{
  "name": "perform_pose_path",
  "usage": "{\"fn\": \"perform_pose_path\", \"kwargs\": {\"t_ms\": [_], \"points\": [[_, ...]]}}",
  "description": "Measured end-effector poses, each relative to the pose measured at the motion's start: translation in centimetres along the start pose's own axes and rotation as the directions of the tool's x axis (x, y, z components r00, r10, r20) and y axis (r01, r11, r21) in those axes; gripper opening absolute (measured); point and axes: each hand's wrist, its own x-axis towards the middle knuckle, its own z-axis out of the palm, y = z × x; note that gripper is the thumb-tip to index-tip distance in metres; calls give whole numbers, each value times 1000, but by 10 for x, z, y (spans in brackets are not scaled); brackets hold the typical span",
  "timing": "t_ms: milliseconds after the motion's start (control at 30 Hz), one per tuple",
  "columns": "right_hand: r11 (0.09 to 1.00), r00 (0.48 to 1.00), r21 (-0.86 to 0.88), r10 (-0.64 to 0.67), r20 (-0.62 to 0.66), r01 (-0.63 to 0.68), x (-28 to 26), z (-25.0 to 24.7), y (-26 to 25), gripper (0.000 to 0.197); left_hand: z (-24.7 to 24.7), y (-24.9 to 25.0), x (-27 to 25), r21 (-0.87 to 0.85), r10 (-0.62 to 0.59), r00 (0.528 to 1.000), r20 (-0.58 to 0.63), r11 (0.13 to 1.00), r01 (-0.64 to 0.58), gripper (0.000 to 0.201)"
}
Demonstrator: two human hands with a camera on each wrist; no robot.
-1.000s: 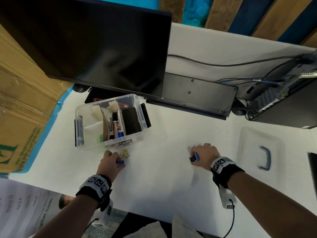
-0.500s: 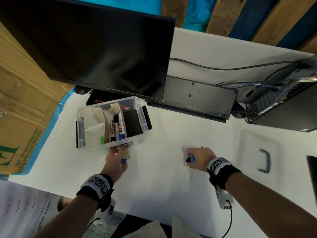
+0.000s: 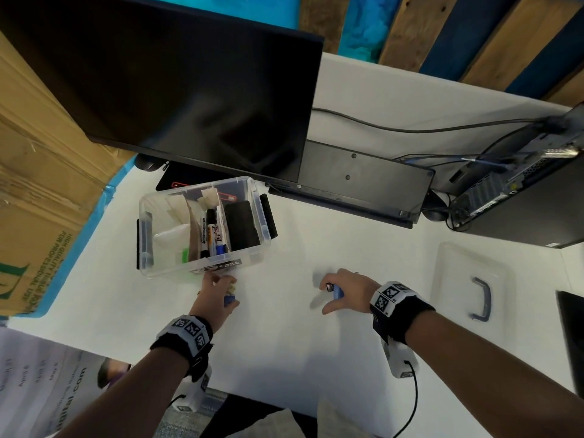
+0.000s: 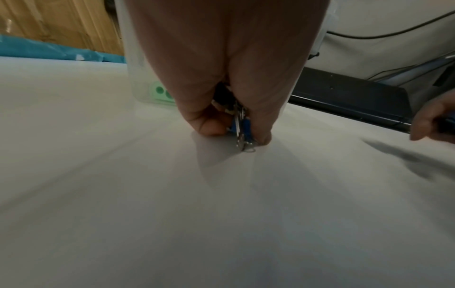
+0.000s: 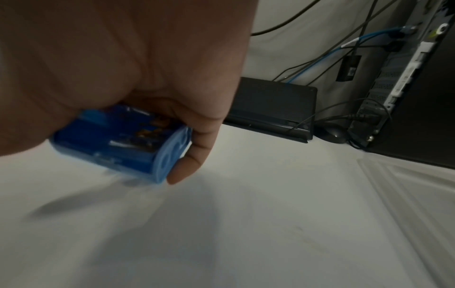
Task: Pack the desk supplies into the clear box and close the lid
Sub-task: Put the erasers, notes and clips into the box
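Box [image 3: 256, 222], clear and open-topped, sits on the white desk [image 3: 284, 358] just in front of the monitor [image 3: 177, 80], already holding markers [image 3: 211, 235], a black eraser [image 3: 242, 225], some pale paper pieces and a small green thing against its near wall. Its lid [image 3: 455, 279], clear with a blue handle, lies flat well off to the right, near the computer tower [image 3: 518, 197].

Just below the box's near wall the left hand [image 3: 212, 294] is down at the desk, thumb and fingers pinching a small bunch of binder clips [image 4: 240, 124]; the left wrist view shows blue clip bodies and wire handles squeezed between the fingertips [image 4: 209, 126], the lowest wire touching the desk. A pale clip or two also seems to be in the bunch, though that part is too small to be sure.

Further right, well apart from the box, the right hand [image 3: 346, 290] curls its fingers round a small blue case [image 5: 123, 140], low over the desk, thumb stretched toward the surface. What the case holds I cannot tell.

Judging from this, the step in hand is gathering the last loose items, both hands loaded at once. Next, each hand needs to lift clear of the near wall and let go over free space in the box; the left has the shorter trip. The clips are small and loose in the pinch, so they should be released low inside. After that the right hand is best placed to fetch the lid and press it on.
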Motion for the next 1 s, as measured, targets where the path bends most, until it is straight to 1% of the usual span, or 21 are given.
{"fn": "perform_pose_path", "kwargs": {"t_ms": [100,167,233,300,367,467,533,633,767,867,900,933,1000], "points": [[997,998,51,-63,0,63,1,-5,-9,55,2,-2,0,-4,-51,999,-4,999,51,42],[993,996,79,-88,9,87,2,-8,-15,60,2,-2,0,9,-79,997,-6,997,79,40],[996,997,48,-76,22,75,4,-10,-20,62,2,-3,1,10,-83,996,-13,997,83,40],[998,997,18,-68,39,68,5,-12,-26,59,1,-4,1,13,-69,998,-13,998,69,38],[996,994,11,-94,50,93,5,-14,-34,56,-2,-5,0,-4,-64,998,2,998,64,33],[983,983,17,-181,23,181,4,-23,-59,47,-11,-7,-7,-68,-56,998,24,996,58,31],[971,971,19,-239,-7,239,5,-32,-84,42,-22,-9,-16,-116,-22,999,28,993,25,31],[936,936,25,-349,-47,350,11,-46,-128,38,-49,-11,-33,-177,38,999,24,984,-34,28],[878,874,8,-476,-92,479,23,-54,-195,37,-101,-18,-57,-273,70,997,-42,959,-79,23],[837,824,-1,-539,-175,547,39,-53,-239,32,-139,-28,-67,-241,72,984,-165,964,-111,24],[841,824,-9,-533,-189,542,47,-51,-251,32,-150,-33,-69,-212,71,975,-210,970,-116,25],[854,836,-19,-513,-195,519,56,-50,-261,33,-161,-36,-69,-199,69,966,-249,973,-121,25],[883,865,-21,-463,-191,468,71,-47,-278,35,-178,-43,-66,-225,56,949,-311,965,-131,24]]}}
